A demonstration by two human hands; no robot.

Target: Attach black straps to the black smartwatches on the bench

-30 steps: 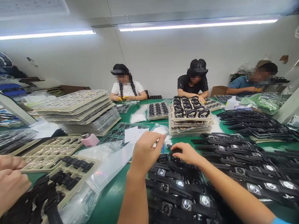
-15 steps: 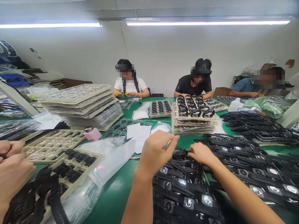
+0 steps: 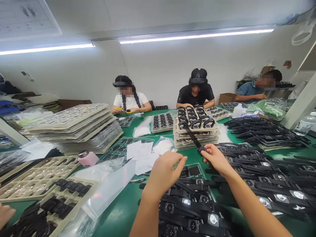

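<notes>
My right hand [image 3: 214,159] grips a black smartwatch [image 3: 201,148] by its case. Its strap stretches up and left toward a stack of trays. Lower and further left, my left hand [image 3: 166,176] hangs with its fingers curled inward and its thumb forward; whatever it holds, if anything, is hidden behind it. Under both hands lie rows of black smartwatches [image 3: 194,225], case backs up and straps laid flat, on clear trays. At the head of these rows a clear tray [image 3: 197,171] shows a dark slot.
Looped watches top a tray stack [image 3: 197,133] ahead. More strapped watches [image 3: 269,184] spread right. At left are a tall tray stack [image 3: 71,128], a pink bottle [image 3: 87,158] and plastic sheeting [image 3: 111,187]. A co-worker's hand [image 3: 6,214] shows at the left edge; several people sit opposite.
My right hand has lifted a smartwatch off the rows and moved slightly up. My left hand stays curled near the same spot. The view has shifted, and the neighbour's hands at left have mostly left it.
</notes>
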